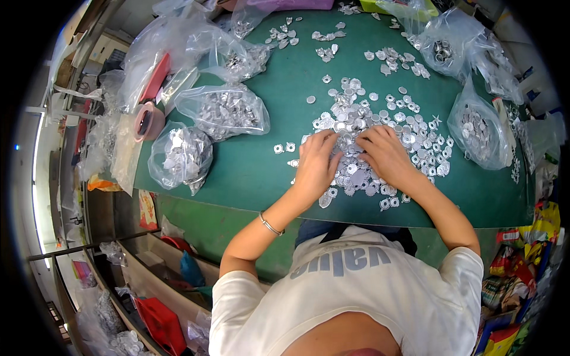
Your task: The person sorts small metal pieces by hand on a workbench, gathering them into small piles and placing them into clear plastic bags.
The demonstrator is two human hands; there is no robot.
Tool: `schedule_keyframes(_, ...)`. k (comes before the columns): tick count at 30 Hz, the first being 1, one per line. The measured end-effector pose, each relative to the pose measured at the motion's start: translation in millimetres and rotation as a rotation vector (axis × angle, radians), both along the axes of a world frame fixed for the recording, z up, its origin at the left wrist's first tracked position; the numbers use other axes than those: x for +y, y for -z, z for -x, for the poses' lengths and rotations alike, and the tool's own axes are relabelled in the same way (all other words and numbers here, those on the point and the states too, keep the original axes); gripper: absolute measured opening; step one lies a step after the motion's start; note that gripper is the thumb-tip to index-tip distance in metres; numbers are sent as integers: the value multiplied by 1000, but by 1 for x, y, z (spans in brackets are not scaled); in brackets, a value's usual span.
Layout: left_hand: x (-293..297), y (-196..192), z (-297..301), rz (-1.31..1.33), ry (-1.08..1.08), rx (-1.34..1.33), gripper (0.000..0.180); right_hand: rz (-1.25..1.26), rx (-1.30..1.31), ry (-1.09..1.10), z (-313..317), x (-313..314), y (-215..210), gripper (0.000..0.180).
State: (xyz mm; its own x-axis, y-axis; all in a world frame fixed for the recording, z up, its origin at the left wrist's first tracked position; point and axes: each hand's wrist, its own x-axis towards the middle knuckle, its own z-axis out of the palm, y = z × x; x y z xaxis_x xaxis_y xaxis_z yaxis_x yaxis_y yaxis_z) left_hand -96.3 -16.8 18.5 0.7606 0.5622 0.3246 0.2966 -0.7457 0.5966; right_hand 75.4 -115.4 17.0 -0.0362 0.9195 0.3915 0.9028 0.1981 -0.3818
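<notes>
A wide heap of small silver metal pieces [356, 178] lies on the green tabletop [249, 172]. Many are round with scalloped edges, and some are rings with a hole in the middle. At the heap's left side rests my left hand [317, 159], its fingers bent, the thumb apart from them and touching the pieces. My right hand [386, 155] reaches over the middle of the heap. Its fingers curve down onto the pieces, with the thumb held away. No piece is visibly gripped in either hand, though the fingertips partly hide what lies under them.
Clear plastic bags of metal pieces [231, 111] stand left of the heap, near a pink cup [148, 121] and a red tray-like object [155, 77]. Another filled bag [478, 133] sits at the right. Smaller groups of pieces [395, 61] lie farther back.
</notes>
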Motion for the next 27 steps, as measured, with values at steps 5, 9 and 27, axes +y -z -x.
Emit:
schedule_keyframes(5, -1, -4, 13, -63, -29, 58, 38, -12, 476, 219, -21, -10, -3, 15)
schedule_keyframes(9, 3, -3, 38, -20, -141, 60, 38, 29, 1874, 262, -40, -42, -34, 9)
schedule_keyframes(27, -49, 16, 1, 27, 82, -97, 19, 190, 251, 522, -52, -88, -19, 16)
